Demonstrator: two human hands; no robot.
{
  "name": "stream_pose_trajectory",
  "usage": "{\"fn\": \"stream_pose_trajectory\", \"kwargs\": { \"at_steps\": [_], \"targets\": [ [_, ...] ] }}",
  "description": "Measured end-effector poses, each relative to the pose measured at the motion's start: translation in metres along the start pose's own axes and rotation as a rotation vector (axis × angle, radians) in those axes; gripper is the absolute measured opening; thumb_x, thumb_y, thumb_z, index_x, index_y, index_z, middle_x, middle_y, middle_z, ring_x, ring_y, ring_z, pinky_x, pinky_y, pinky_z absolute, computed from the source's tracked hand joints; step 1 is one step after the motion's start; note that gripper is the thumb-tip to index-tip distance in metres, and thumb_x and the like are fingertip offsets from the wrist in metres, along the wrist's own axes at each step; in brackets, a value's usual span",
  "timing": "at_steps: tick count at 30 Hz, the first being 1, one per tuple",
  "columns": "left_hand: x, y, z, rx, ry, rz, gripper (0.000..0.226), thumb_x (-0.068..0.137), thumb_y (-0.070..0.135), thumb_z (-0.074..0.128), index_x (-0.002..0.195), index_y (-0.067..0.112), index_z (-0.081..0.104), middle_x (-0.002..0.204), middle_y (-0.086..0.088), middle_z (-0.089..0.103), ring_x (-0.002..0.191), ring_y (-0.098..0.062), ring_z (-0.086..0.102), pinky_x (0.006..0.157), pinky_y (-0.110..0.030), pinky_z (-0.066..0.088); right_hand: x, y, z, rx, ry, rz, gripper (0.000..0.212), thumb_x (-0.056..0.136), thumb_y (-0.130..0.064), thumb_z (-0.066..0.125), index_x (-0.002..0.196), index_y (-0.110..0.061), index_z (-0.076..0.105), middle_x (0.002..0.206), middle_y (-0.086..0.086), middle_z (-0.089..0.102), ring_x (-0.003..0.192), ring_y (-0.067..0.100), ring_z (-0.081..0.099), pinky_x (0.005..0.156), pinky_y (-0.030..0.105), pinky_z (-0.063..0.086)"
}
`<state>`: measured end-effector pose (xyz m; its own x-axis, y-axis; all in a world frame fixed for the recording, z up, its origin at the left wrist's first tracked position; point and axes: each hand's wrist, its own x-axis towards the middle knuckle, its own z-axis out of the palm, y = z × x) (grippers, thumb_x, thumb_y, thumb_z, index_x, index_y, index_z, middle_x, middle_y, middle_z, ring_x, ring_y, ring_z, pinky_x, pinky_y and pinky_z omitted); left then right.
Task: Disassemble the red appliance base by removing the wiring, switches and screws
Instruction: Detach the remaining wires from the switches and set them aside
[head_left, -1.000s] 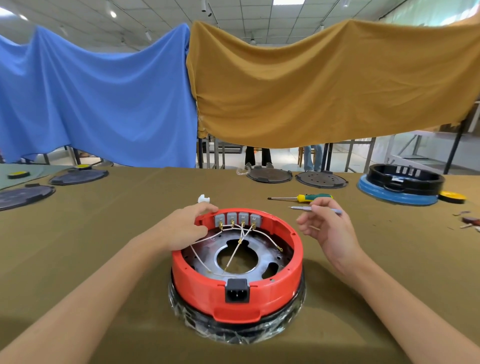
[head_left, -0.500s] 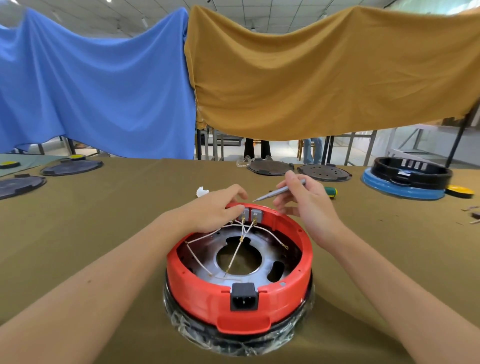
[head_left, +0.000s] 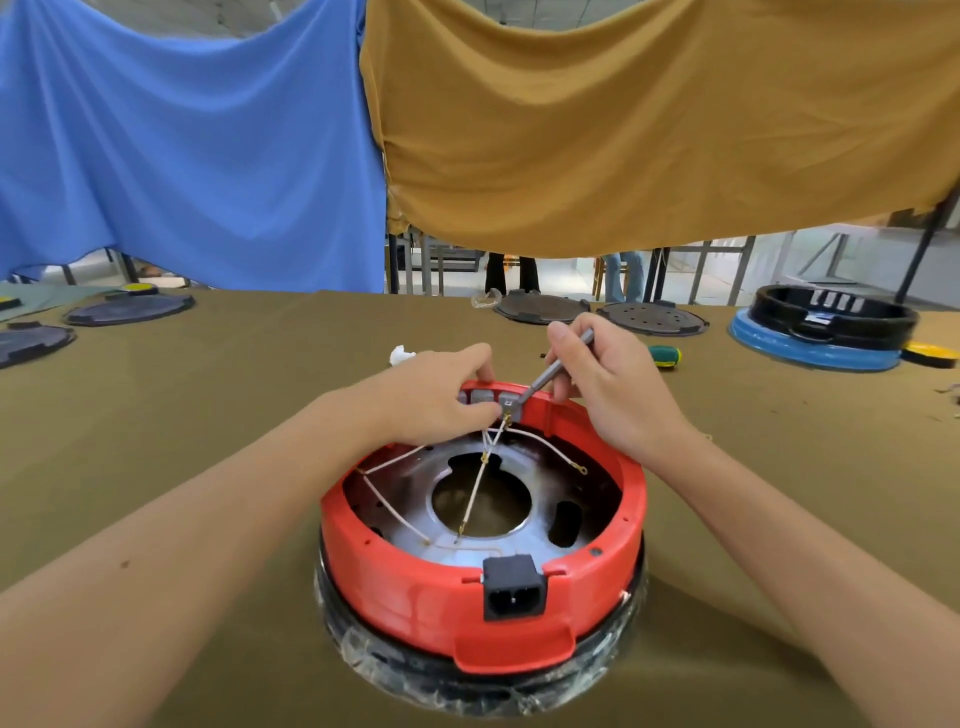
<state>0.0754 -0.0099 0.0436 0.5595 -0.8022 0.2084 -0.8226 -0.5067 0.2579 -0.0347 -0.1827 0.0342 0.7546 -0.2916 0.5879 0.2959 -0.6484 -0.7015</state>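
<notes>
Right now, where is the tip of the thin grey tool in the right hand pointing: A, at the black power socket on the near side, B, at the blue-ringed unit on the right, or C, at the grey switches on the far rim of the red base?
C: the right hand holds the grey tool angled down to the grey switches on the far rim of the red base, where the left hand also rests.

Red appliance base upside-down on table — white wiring inside.

You have no readable text before you; no label, brand, number or sign can be made out on anything in view.
</notes>
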Motion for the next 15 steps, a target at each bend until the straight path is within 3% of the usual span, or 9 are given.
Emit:
{"fn": "stream_pose_trajectory", "kwargs": {
  "at_steps": [2,5,10,15],
  "targets": [
    [-0.0045,0.0026,0.0099,-0.019,0.082,0.03,0.024,0.091,0.041,0.057,0.104,0.025,0.045,0.088,0.008,0.054,0.079,-0.006,0.052,0.065,-0.024,0.036,-0.0004,0.0006,0.0,-0.006,-0.002,-0.006,0.033,0.104,-0.033,0.048,0.08,-0.011,0.056,0.055,-0.003,0.061,0.06,0.013,0.062,0.071,0.035,0.051],
    [-0.0052,0.0036,0.0102,-0.14,0.129,0.034,0.021,0.089,0.034,0.059,0.104,0.027,0.045,0.103,0.003,0.052,0.094,-0.015,0.055,0.082,-0.031,0.042,-0.0006,0.0004,-0.0002,-0.036,-0.011,-0.02,0.032,0.104,-0.032,0.048,0.079,-0.014,0.055,0.057,-0.002,0.063,0.059,0.008,0.06,0.068,0.028,0.048],
    [-0.0077,0.0064,0.006,-0.207,0.113,-0.008,0.009,0.084,0.034,0.069,0.077,0.029,0.069,0.114,0.01,0.051,0.108,-0.004,0.053,0.099,-0.028,0.04,-0.0008,-0.0007,-0.0014,-0.066,-0.037,-0.025,0.031,0.104,-0.032,0.049,0.081,-0.013,0.056,0.06,0.0,0.065,0.059,0.003,0.059,0.063,0.018,0.045],
    [-0.0061,0.0108,0.0022,-0.251,0.117,-0.062,0.014,0.083,0.033,0.073,0.069,0.031,0.076,0.123,0.011,0.054,0.107,0.004,0.052,0.093,-0.02,0.036,0.0002,0.0,-0.0017,-0.091,-0.057,-0.048,0.032,0.103,-0.033,0.049,0.085,-0.008,0.058,0.061,0.001,0.067,0.061,0.003,0.061,0.062,0.013,0.041]
  ]
}}
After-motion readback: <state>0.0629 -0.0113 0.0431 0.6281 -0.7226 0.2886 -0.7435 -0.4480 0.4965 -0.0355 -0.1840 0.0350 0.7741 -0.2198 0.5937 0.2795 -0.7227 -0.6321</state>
